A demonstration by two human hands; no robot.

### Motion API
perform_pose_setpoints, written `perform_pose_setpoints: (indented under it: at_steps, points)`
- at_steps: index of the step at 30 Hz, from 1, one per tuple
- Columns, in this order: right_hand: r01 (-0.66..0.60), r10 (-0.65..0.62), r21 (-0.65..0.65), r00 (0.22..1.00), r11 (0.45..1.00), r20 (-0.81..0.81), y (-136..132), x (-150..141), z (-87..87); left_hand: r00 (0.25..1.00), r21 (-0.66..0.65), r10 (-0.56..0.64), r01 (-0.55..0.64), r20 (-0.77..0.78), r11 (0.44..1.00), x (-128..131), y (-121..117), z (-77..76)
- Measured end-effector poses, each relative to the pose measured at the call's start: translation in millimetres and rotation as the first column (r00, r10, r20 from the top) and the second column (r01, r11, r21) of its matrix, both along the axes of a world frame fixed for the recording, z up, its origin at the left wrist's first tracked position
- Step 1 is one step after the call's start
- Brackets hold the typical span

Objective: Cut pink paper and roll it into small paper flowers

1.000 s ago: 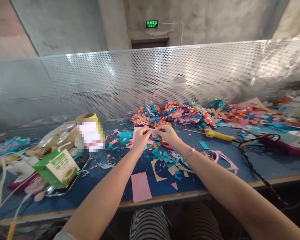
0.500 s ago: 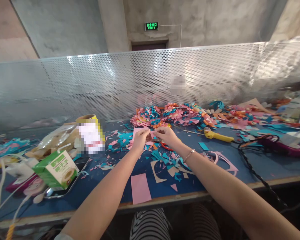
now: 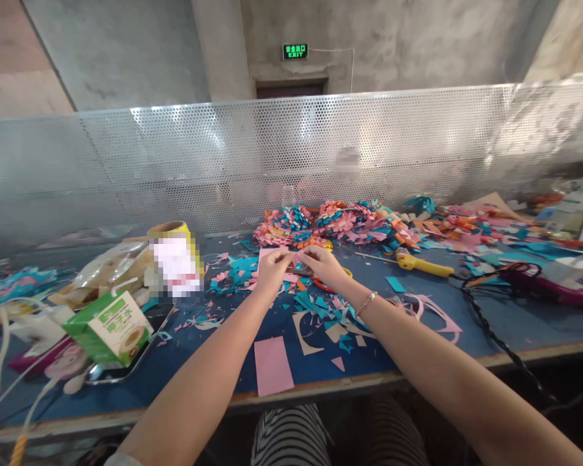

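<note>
Positions referred to the pink rectangle [image 3: 274,366], which lies flat near the front edge of the blue table [image 3: 214,372].

Beyond the rectangle and slightly to its right, a small pink piece [image 3: 297,257] is pinched between the two hands. Handling, my judgement: thin stuff, probably creases or tears under a hard pull, so a light grip with both hands level should serve best; short, even finger movements, wrists quiet. Working clear of the teal scraps [image 3: 312,304] (just beyond the rectangle, to its right) would keep stray bits from sticking in.

Piece vs. fingers: it sits at the tips, in the narrow gap between the hands. Left hand [image 3: 273,267], directly beyond the rectangle: thumb and forefinger closed on the piece's near-left side. Right hand [image 3: 324,265], beyond and right of the rectangle: tips likewise nipping the other side. Exact fold and outline: cannot tell, mostly covered by fingers.
</note>
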State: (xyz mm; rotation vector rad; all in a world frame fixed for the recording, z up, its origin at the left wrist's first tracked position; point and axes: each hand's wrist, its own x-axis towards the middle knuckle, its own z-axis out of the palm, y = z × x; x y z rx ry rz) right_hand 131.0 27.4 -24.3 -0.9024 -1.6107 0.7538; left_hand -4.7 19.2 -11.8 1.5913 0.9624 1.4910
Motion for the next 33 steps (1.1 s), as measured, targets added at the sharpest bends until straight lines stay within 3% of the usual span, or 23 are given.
perform_pose_setpoints:
  at_steps: [4, 12, 19, 24, 28, 33]
  points:
    - [0.064, -0.065, 0.018, 0.998, 0.998, 0.028, 0.6, 1.4, 0.5, 0.999, -0.015, -0.029, 0.030, 0.013, 0.999, 0.6, -0.4, 0.4]
    - [0.063, -0.066, 0.031, 0.994, 0.998, 0.087, -3.2, 2.4, 5.5, 0.998, -0.038, -0.064, 0.065, 0.009, 0.997, 0.2, 2.4, -1.9]
    - [-0.124, 0.097, -0.113, 0.971, 0.986, -0.220, -7.0, 0.0, 6.2, 0.999, -0.015, -0.031, 0.031, 0.019, 0.999, 0.5, 2.8, -3.8]
    - [0.002, -0.002, 0.080, 1.000, 0.997, -0.002, -3.9, 1.4, 4.5, 0.982, -0.058, -0.112, 0.122, 0.152, 0.991, 3.9, -0.3, -2.1]
    - [0.071, -0.079, 0.157, 0.996, 0.985, 0.048, -4.4, 4.5, 6.4, 0.950, -0.155, -0.171, 0.217, 0.262, 0.964, 5.1, -2.1, 2.1]
    - [0.106, -0.179, 0.382, 0.970, 0.918, 0.161, -13.6, 11.7, 15.8, 0.902, -0.307, -0.163, 0.300, 0.400, 0.903, 3.4, -3.9, 7.0]
